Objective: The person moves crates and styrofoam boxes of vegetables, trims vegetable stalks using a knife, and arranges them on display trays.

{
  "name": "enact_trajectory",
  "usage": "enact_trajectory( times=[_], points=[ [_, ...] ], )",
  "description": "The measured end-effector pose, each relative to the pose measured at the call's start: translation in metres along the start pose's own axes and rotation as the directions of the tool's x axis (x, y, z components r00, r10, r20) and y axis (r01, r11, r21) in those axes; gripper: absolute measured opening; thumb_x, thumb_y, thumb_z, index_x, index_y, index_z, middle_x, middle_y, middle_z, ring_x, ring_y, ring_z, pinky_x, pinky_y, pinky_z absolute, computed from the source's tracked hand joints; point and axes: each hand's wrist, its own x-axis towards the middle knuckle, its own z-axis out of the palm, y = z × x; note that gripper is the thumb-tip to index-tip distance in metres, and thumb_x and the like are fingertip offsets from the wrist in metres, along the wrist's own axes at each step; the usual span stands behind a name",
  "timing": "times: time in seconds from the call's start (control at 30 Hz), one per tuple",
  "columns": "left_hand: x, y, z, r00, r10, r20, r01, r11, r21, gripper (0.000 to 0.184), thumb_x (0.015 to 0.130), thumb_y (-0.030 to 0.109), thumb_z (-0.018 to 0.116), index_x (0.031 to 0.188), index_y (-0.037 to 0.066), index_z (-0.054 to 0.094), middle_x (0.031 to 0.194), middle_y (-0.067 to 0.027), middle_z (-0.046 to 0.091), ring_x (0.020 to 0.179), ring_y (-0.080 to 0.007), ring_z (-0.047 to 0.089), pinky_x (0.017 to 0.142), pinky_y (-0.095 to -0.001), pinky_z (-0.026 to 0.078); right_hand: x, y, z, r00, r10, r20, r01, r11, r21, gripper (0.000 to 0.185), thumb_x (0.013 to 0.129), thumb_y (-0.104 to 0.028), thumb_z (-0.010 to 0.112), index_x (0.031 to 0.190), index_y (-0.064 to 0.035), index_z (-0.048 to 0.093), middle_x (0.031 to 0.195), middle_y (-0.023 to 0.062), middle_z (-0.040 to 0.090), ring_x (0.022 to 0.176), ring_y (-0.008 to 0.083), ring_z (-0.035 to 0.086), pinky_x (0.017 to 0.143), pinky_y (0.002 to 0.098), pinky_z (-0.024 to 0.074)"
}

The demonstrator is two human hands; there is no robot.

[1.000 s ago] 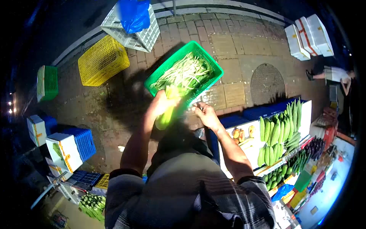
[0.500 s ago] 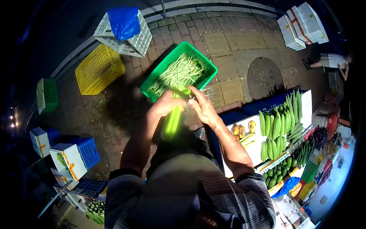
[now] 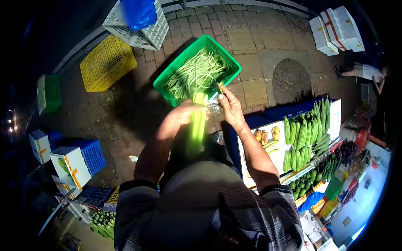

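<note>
My left hand (image 3: 188, 112) is closed round a bundle of long pale-green vegetables (image 3: 197, 129), blurred and brightly lit. Their upper ends reach the near rim of a green plastic basket (image 3: 232, 74). Long beans (image 3: 197, 71) lie heaped in that basket. To the right, my right hand (image 3: 230, 106) is closed on a small dark tool (image 3: 216, 86), whose exact kind I cannot make out. A bit of green shows by its fingertips. Clear crumpled plastic (image 3: 215, 108) is visible between the hands.
A yellow crate (image 3: 106, 62) and a grey crate (image 3: 146, 35) with a blue bag (image 3: 140, 16) stand to the left. Ridged gourds (image 3: 299, 140) lie on a white-topped stall at the right. White foam boxes (image 3: 335, 31) and a person (image 3: 368, 71) are farther right.
My right hand has moved away from the bundle, to the right and up, with the dark tool in it. My left hand still grips the bundle, which now stands more upright. The view has shifted slightly.
</note>
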Motion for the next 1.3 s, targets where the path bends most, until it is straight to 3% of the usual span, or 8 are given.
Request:
enact_trajectory(
  times=[0.27, 0.67, 0.83, 0.93, 1.07, 1.13, 1.2, 1.3],
  points=[
    [0.009, -0.014, 0.003, 0.989, 0.022, -0.144, -0.001, 0.99, 0.144, 0.032, 0.087, 0.007, 0.071, 0.117, 0.0, 0.061, 0.096, -0.0115, 0.069, 0.084, -0.0215, 0.069, 0.077, -0.0383, 0.06, -0.002, -0.032, -0.004, 0.929, 0.205, 0.308, -0.265, 0.95, 0.167, 0.032, 0.101, -0.021, 0.057, 0.129, -0.0056, 0.055, 0.105, 0.0014, 0.059, 0.091, 0.0096, 0.05, 0.084, 0.0262, 0.0434],
    [0.019, -0.033, 0.019, 0.935, 0.306, -0.177, -0.17, 0.828, 0.534, 0.045, 0.083, 0.0, 0.066, 0.125, -0.002, 0.051, 0.094, -0.0087, 0.063, 0.075, -0.016, 0.064, 0.061, -0.0295, 0.053, 0.007, -0.06, -0.01, 0.877, 0.234, 0.42, -0.005, 0.878, -0.478, 0.045, 0.093, -0.029, 0.064, 0.131, -0.0088, 0.053, 0.098, 0.0249, 0.07, 0.098, 0.037, 0.068, 0.087, 0.0455, 0.0515],
    [0.016, -0.026, 0.026, 0.971, 0.136, -0.197, -0.042, 0.907, 0.418, 0.041, 0.083, -0.001, 0.069, 0.121, -0.003, 0.054, 0.094, -0.0103, 0.066, 0.082, -0.0181, 0.067, 0.067, -0.0292, 0.055, 0.005, -0.038, -0.013, 0.816, 0.29, 0.5, -0.317, 0.948, -0.034, 0.029, 0.098, -0.023, 0.064, 0.12, -0.0076, 0.054, 0.093, 0.0, 0.063, 0.081, 0.0086, 0.057, 0.069, 0.025, 0.0492],
    [0.034, -0.043, 0.005, 0.97, 0.201, -0.136, -0.108, 0.86, 0.499, 0.031, 0.083, 0.001, 0.069, 0.113, -0.003, 0.058, 0.09, -0.0109, 0.067, 0.078, -0.0185, 0.068, 0.064, -0.0295, 0.056, 0.007, -0.024, -0.011, 0.769, 0.328, 0.549, -0.375, 0.926, -0.029, 0.027, 0.097, -0.022, 0.064, 0.118, -0.0063, 0.055, 0.093, 0.001, 0.064, 0.081, 0.0072, 0.056, 0.068, 0.023, 0.0481],
    [0.027, -0.037, 0.009, 0.973, 0.077, -0.218, 0.039, 0.876, 0.481, 0.014, 0.084, 0.002, 0.068, 0.097, 0.0, 0.064, 0.083, -0.0079, 0.066, 0.072, -0.0159, 0.066, 0.057, -0.0283, 0.052, 0.0, -0.02, -0.003, 0.9, 0.161, 0.405, -0.197, 0.979, 0.048, 0.022, 0.093, -0.014, 0.066, 0.109, 0.0011, 0.063, 0.084, 0.0056, 0.066, 0.076, 0.0109, 0.058, 0.069, 0.029, 0.0501],
    [0.013, -0.039, 0.018, 0.989, 0.132, -0.067, -0.125, 0.987, 0.099, 0.005, 0.085, 0.002, 0.068, 0.09, 0.003, 0.066, 0.081, -0.0048, 0.065, 0.07, -0.0148, 0.065, 0.058, -0.0282, 0.051, -0.005, -0.024, -0.008, 0.949, 0.0, 0.315, 0.059, 0.982, -0.179, 0.026, 0.091, -0.019, 0.067, 0.112, -0.0028, 0.066, 0.09, 0.0146, 0.07, 0.079, 0.0248, 0.068, 0.071, 0.0372, 0.0529],
    [0.027, -0.04, 0.013, 0.983, 0.06, -0.171, -0.007, 0.955, 0.296, 0.014, 0.086, 0.003, 0.068, 0.1, 0.002, 0.065, 0.083, -0.0046, 0.065, 0.071, -0.0159, 0.065, 0.061, -0.0294, 0.053, -0.006, -0.023, -0.015, 0.938, -0.214, 0.274, 0.301, 0.893, -0.333, 0.027, 0.092, -0.024, 0.066, 0.112, -0.0054, 0.066, 0.097, 0.0177, 0.069, 0.087, 0.0353, 0.068, 0.075, 0.0427, 0.0531],
    [0.034, -0.045, 0.018, 0.982, 0.06, -0.179, 0.005, 0.939, 0.343, 0.027, 0.086, 0.005, 0.07, 0.111, 0.002, 0.061, 0.089, -0.006, 0.065, 0.075, -0.0178, 0.066, 0.064, -0.0317, 0.053, -0.004, -0.029, -0.037, 0.982, -0.048, 0.182, 0.114, 0.922, -0.37, 0.037, 0.095, -0.028, 0.063, 0.123, -0.0036, 0.061, 0.113, 0.0208, 0.065, 0.101, 0.0395, 0.064, 0.087, 0.0419, 0.0524]
  ],
)
